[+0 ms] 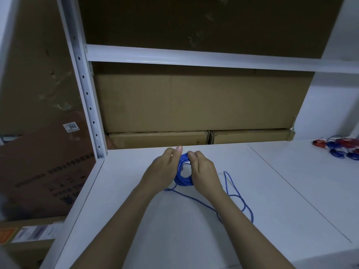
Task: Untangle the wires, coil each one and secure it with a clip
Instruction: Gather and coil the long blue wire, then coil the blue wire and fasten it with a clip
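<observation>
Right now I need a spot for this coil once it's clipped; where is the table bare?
Bare: left of left hand, toward the shelf post. Loose blue wire trails right; the wire pile crowds the far right.

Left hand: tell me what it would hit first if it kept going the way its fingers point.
The left hand points away from the person, so it would probably meet the flat cardboard boxes at the back of the white shelf; depth is unclear.
</observation>
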A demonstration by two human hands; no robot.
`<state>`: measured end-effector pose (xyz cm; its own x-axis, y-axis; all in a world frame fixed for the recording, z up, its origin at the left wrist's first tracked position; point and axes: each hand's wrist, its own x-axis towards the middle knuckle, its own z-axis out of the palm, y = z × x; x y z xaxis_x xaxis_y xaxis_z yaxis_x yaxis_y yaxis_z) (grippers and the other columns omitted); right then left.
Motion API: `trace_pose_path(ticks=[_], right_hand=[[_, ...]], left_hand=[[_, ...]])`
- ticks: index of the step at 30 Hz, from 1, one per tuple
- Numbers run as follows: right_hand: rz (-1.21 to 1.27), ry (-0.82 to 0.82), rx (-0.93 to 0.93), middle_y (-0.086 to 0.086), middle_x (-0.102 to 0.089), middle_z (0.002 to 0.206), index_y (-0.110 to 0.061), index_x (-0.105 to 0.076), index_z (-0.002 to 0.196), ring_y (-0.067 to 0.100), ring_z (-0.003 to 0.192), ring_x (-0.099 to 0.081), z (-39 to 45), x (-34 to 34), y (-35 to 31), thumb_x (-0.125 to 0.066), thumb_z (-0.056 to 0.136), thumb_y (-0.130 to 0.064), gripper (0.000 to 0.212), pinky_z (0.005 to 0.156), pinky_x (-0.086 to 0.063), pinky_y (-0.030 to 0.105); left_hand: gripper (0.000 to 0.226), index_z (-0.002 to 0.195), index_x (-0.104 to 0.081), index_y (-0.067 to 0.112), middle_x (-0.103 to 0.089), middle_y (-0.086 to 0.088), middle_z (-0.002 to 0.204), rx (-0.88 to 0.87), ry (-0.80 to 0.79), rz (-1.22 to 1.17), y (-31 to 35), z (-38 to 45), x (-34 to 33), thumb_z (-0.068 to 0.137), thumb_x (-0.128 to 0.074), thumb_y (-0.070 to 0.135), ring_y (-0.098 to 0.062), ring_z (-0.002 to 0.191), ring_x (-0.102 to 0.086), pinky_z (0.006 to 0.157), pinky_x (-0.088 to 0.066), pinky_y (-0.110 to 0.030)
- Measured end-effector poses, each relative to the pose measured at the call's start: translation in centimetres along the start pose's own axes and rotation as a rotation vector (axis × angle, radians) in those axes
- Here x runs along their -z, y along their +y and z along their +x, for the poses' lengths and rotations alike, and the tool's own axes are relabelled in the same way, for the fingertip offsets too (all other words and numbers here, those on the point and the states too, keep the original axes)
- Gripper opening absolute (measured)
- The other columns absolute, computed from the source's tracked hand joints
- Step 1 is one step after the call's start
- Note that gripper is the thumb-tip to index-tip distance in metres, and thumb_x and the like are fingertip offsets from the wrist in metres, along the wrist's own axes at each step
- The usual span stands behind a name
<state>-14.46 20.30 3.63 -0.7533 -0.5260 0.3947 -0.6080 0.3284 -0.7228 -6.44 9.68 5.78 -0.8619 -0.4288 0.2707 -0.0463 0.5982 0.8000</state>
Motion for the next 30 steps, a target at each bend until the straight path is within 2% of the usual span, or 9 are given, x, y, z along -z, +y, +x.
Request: trace_pose_path(ticks=[4, 7, 12, 15, 18, 20, 25, 28, 30], right_hand=[[0.104, 0.016, -0.04, 0.004, -0.058, 0.075, -0.012, -0.058, 0.094, 0.014, 0.067, -0.053, -0.5, 1.7, 0.3, -0.029, 0.103, -0.036, 0.039, 0.059, -0.039, 0.024], [0.309, 0.061, -0.047, -0.003, -0.054, 0.066, -0.017, -0.053, 0.081, 0.005, 0.059, -0.049, -1.9, 3.5, 1.0, -0.031, 0.103, -0.033, 0.035, 0.058, -0.038, 0.018], [0.38, 0.135, -0.125, 0.0, -0.062, 0.07, -0.018, -0.053, 0.09, 0.0, 0.06, -0.055, -4.6, 8.9, 4.1, -0.028, 0.104, -0.036, 0.035, 0.058, -0.041, 0.01], [0.304, 0.213, -0.17, 0.006, -0.064, 0.071, -0.021, -0.053, 0.088, 0.009, 0.062, -0.059, -6.9, 14.0, 7.3, -0.028, 0.102, -0.04, 0.034, 0.055, -0.043, 0.016], [0.216, 0.272, -0.221, 0.011, -0.063, 0.068, -0.025, -0.052, 0.083, 0.023, 0.059, -0.062, -9.8, 20.2, 11.4, -0.03, 0.101, -0.043, 0.033, 0.058, -0.049, 0.032], [0.151, 0.331, -0.245, 0.009, -0.06, 0.066, -0.025, -0.051, 0.081, 0.02, 0.058, -0.058, -11.8, 24.1, 14.4, -0.032, 0.101, -0.041, 0.032, 0.056, -0.046, 0.031], [0.101, 0.408, -0.333, 0.007, -0.052, 0.06, -0.023, -0.052, 0.077, 0.012, 0.049, -0.047, -15.5, 31.9, 21.1, -0.036, 0.101, -0.04, 0.034, 0.047, -0.036, 0.019], [0.138, 0.439, -0.417, 0.008, -0.052, 0.061, -0.02, -0.054, 0.078, 0.013, 0.051, -0.047, -16.6, 35.6, 24.8, -0.036, 0.101, -0.041, 0.036, 0.046, -0.035, 0.018], [0.119, 0.457, -0.448, 0.009, -0.052, 0.062, -0.021, -0.052, 0.076, 0.014, 0.051, -0.047, -16.8, 37.7, 27.3, -0.035, 0.101, -0.042, 0.037, 0.047, -0.035, 0.019]], left_hand=[[0.029, 0.113, -0.054, 0.008, -0.06, -0.002, 0.076, -0.083, 0.178, 0.195, 1.2, -0.6, -2.9, 0.093, -0.059, 0.028, -0.025, 0.068, -0.061, 0.06, -0.053, -0.036], [0.084, 0.12, -0.045, 0.003, -0.062, -0.012, 0.069, -0.16, 0.121, 0.277, 0.6, 0.2, -5.4, 0.049, -0.088, -0.003, -0.024, 0.044, -0.056, 0.03, -0.044, -0.028], [0.087, 0.116, -0.051, 0.003, -0.06, -0.011, 0.064, -0.308, 0.242, 0.482, 4.5, -0.1, -11.2, 0.039, -0.089, -0.004, -0.023, 0.037, -0.052, 0.03, -0.034, -0.02], [0.08, 0.123, -0.047, 0.003, -0.064, -0.014, 0.075, -0.374, 0.163, 0.584, 8.6, -1.5, -16.6, 0.053, -0.086, -0.001, -0.027, 0.047, -0.059, 0.037, -0.046, -0.026], [0.033, 0.131, -0.051, 0.011, -0.065, -0.013, 0.107, -0.249, -0.001, 0.377, 14.4, -3.1, -22.7, 0.101, -0.044, 0.023, -0.029, 0.087, -0.064, 0.078, -0.054, -0.045], [0.046, 0.124, -0.056, 0.012, -0.065, -0.011, 0.111, -0.122, -0.127, 0.153, 17.3, -4.1, -26.7, 0.103, -0.026, 0.039, -0.028, 0.099, -0.061, 0.091, -0.047, -0.044], [0.049, 0.113, -0.06, 0.01, -0.066, -0.01, 0.104, -0.187, -0.334, 0.09, 21.9, -5.0, -35.6, 0.102, -0.026, 0.044, -0.026, 0.097, -0.061, 0.088, -0.048, -0.041], [0.05, 0.077, -0.055, 0.013, -0.053, -0.007, 0.077, -0.233, -0.423, 0.144, 24.0, -4.4, -40.2, 0.102, -0.027, 0.047, -0.021, 0.067, -0.054, 0.063, -0.042, -0.035], [0.053, 0.063, -0.043, 0.018, -0.045, -0.001, 0.066, -0.248, -0.432, 0.178, 24.7, -3.6, -43.0, 0.1, -0.028, 0.053, -0.017, 0.056, -0.048, 0.06, -0.034, -0.031]])
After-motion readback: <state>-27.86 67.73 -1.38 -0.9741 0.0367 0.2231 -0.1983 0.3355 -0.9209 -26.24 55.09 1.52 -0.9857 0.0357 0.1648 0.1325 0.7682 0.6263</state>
